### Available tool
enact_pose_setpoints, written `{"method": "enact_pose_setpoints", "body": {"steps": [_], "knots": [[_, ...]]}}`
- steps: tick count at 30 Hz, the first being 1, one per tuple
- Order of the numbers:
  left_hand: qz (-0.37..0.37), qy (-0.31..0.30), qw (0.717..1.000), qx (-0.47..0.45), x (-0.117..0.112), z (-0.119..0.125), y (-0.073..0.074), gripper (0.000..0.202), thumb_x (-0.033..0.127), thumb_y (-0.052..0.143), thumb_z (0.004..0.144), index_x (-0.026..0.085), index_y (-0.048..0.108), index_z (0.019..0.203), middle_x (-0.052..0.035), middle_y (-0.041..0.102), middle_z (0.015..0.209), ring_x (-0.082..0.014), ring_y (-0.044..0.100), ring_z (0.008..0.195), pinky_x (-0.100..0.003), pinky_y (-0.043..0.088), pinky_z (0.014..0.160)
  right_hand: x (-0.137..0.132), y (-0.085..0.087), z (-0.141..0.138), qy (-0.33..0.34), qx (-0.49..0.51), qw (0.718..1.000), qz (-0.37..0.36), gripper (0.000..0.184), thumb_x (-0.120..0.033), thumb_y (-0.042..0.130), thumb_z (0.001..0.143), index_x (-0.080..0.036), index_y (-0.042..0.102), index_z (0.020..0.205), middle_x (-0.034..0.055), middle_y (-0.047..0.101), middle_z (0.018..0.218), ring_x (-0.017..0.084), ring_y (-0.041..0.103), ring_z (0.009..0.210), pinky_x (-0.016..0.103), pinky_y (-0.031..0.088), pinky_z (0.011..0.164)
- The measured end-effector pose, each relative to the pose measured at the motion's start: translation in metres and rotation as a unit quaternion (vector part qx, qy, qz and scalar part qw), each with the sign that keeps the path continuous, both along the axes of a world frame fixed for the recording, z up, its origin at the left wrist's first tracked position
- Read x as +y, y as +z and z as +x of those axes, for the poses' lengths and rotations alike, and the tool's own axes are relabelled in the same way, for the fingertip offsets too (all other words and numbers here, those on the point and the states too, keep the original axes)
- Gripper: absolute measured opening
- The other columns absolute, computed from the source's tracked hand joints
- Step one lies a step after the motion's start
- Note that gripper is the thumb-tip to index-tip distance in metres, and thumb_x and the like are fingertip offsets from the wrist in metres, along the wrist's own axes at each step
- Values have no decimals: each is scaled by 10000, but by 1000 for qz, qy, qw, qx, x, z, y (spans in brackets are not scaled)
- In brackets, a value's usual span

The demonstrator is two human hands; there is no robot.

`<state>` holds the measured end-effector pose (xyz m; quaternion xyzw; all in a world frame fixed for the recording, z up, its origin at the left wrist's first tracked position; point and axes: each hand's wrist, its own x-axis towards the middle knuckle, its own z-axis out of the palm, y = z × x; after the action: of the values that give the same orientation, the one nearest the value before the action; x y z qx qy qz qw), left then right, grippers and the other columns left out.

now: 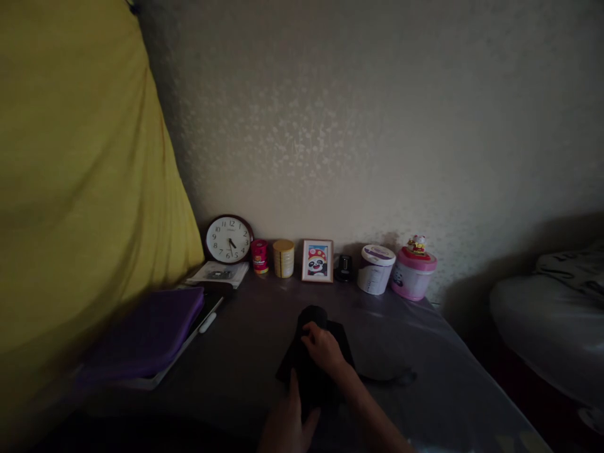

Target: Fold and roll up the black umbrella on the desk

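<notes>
A black cloth-like item lies on the dark-covered table in front of me, with a rounded upper end and flaring sides. It is too dark to tell its kind. My right hand is closed on its upper part, fingers curled in. Lower down, my left hand rests against its near left side, index finger stretched forward and thumb apart. A thin dark strap or cord lies to the right of the item; whether they are joined is unclear.
Along the wall stand a clock, a red tin, a yellow can, a framed panda picture, a small black object, a white tub and a pink container. A purple folder lies left, beside a yellow curtain.
</notes>
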<state>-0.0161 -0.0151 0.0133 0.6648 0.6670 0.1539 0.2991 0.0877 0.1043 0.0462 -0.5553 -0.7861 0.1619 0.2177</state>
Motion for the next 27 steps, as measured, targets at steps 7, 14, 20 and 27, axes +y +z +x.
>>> {"method": "enact_pose_setpoints", "body": {"steps": [7, 14, 20, 27], "knots": [[82, 10, 991, 102, -3, 4, 27, 676, 264, 435, 788, 222, 141, 1395, -156, 345, 1360, -258, 466, 1130, -339, 371, 895, -5, 5, 0, 43, -15, 999, 14, 244, -223, 483, 787, -224, 604, 999, 9, 674, 836, 141, 621, 779, 208, 405, 654], [5, 8, 994, 106, 4, 14, 28, 713, 190, 458, 783, 269, 98, 1394, -156, 494, 1196, -240, 585, 931, -329, 418, 774, -12, 8, 5, 73, 35, 996, 23, 223, -249, 460, 826, -224, 619, 981, 10, 674, 879, 147, 619, 811, 226, 437, 712], [-21, -12, 997, 70, 7, 6, 15, 658, 214, 356, 835, 142, 24, 1398, -126, 654, 943, -225, 617, 846, -298, 414, 722, -47, -1, 27, 186, 120, 968, 117, 265, -255, 360, 910, -230, 615, 972, 22, 661, 954, 136, 574, 937, 270, 419, 871], [-22, -5, 996, 81, 8, 5, 9, 707, 212, 377, 826, 145, -43, 1391, -108, 667, 921, -214, 626, 811, -279, 409, 672, -29, -24, 28, 201, 67, 970, 121, 308, -248, 344, 917, -232, 570, 1125, 41, 578, 1208, 169, 428, 1204, 413, 266, 1044]]}}
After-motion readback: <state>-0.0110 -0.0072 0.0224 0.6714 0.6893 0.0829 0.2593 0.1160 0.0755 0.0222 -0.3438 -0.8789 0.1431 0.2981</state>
